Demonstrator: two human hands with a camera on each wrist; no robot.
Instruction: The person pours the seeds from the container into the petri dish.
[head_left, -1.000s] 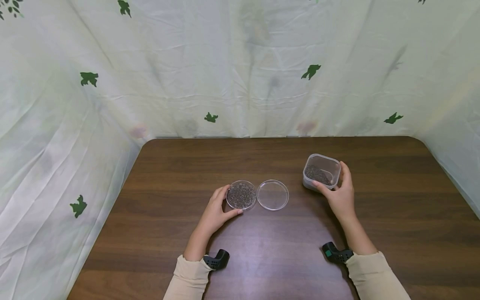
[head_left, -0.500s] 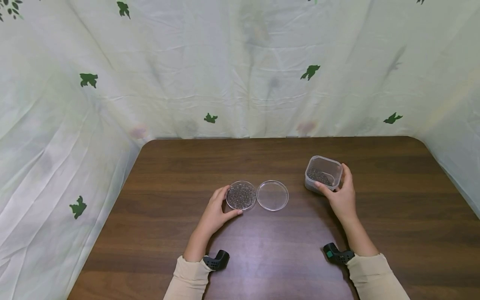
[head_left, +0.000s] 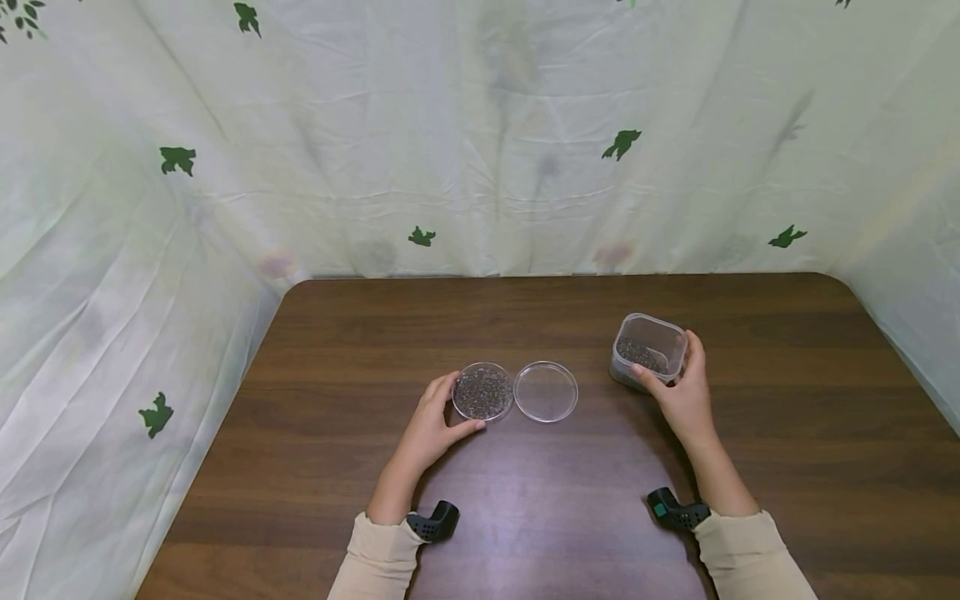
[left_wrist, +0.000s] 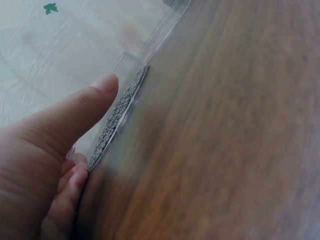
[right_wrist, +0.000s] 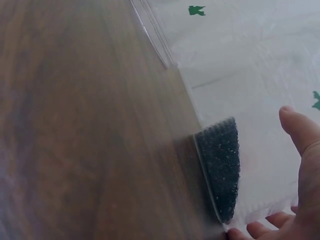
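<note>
My left hand (head_left: 426, 429) holds a clear petri dish (head_left: 497, 365) by its left side, thumb at the near rim and fingers at the far rim. A layer of grey-black granules (left_wrist: 118, 115) covers its bottom. Just right of it lies the other clear round half (head_left: 546, 392), with nothing in it. Farther right, my right hand (head_left: 684, 404) grips a clear plastic tub (head_left: 660, 332) between thumb and fingers at its right side. Dark granules (right_wrist: 221, 170) are heaped toward the tub's left; the right wrist view shows them sloping, low against the tabletop.
A brown wood-grain table (head_left: 540, 500) spans the view. Behind and beside it hangs a pale cloth (head_left: 480, 150) with green leaf-like prints. Each wrist wears a black camera mount (head_left: 435, 521).
My right hand has shifted the tub slightly right and toward me. My left hand and both petri dish halves have stayed in place.
</note>
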